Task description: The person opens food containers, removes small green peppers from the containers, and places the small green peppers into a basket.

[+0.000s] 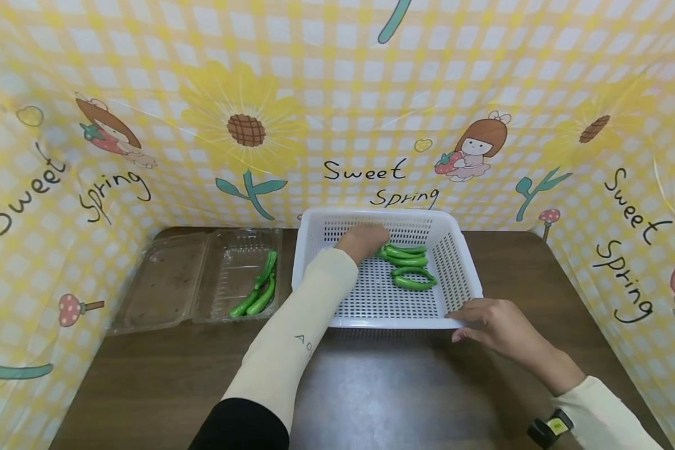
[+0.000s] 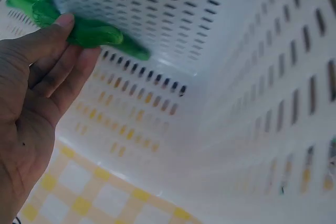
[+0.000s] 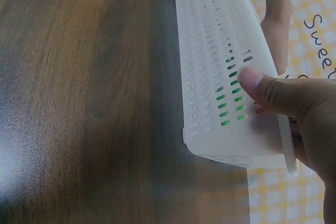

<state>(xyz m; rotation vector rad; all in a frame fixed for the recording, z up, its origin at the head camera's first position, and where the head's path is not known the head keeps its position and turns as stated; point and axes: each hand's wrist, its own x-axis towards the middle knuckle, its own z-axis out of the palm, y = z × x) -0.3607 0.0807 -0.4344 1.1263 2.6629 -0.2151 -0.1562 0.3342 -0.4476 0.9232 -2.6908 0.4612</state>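
Observation:
A white perforated basket (image 1: 394,322) stands mid-table with several green chili peppers (image 1: 410,270) lying in it. My left hand (image 1: 379,242) reaches into the basket's far side. In the left wrist view its thumb and fingers (image 2: 79,38) pinch one green pepper (image 2: 100,34) just above the basket floor (image 2: 157,14). My right hand (image 1: 460,322) holds the basket's near right corner. In the right wrist view its thumb (image 3: 252,80) presses the outer wall (image 3: 210,51), with the rim between thumb and fingers.
An open clear plastic clamshell (image 1: 163,281) lies left of the basket, with a few green peppers (image 1: 259,290) in its right half. Dark wooden table (image 1: 382,387) stretches in front. A yellow checked printed backdrop (image 1: 337,125) walls in the back and both sides.

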